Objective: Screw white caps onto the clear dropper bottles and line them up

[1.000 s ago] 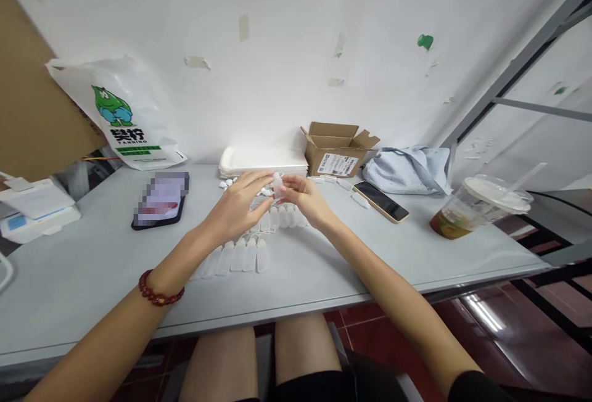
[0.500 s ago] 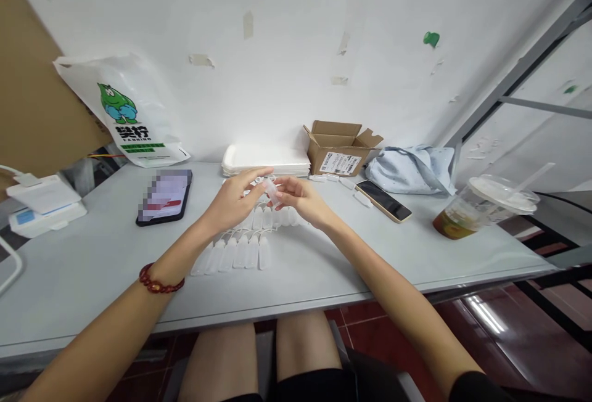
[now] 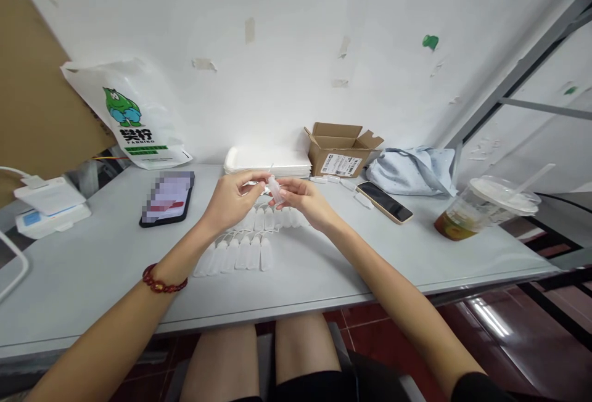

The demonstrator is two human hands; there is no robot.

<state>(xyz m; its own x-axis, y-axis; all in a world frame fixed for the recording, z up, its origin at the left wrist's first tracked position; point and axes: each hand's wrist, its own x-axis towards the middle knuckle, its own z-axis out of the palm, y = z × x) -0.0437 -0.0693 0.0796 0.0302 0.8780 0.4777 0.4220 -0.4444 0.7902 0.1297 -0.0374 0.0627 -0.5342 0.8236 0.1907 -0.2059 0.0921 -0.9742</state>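
Note:
Above the desk, a small translucent plastic bottle (image 3: 274,192) is held between my two hands, its narrow top tilted up to the left. My right hand (image 3: 305,201) pinches its body from the right. Thumb and fingers of my left hand (image 3: 235,200) close in at its top end, where a thin whitish strip sticks up; the exact contact is partly hidden. Below my hands lie rows of similar translucent bottles with white cords, a front row (image 3: 243,254) and a back row (image 3: 264,219) partly covered by my hands.
A stack of white flat sheets (image 3: 268,158) and an open cardboard box (image 3: 330,154) stand against the wall. Loose clear pieces (image 3: 364,201) lie near a phone (image 3: 388,205). Further right are a blue cloth bundle (image 3: 411,171) and a drink cup (image 3: 481,205). Another phone (image 3: 167,198) lies left.
Both hands stay in nearly the same place. The bottle between them shows more fully now, and the left fingers have shifted at its top. A thin strip now stands up there.

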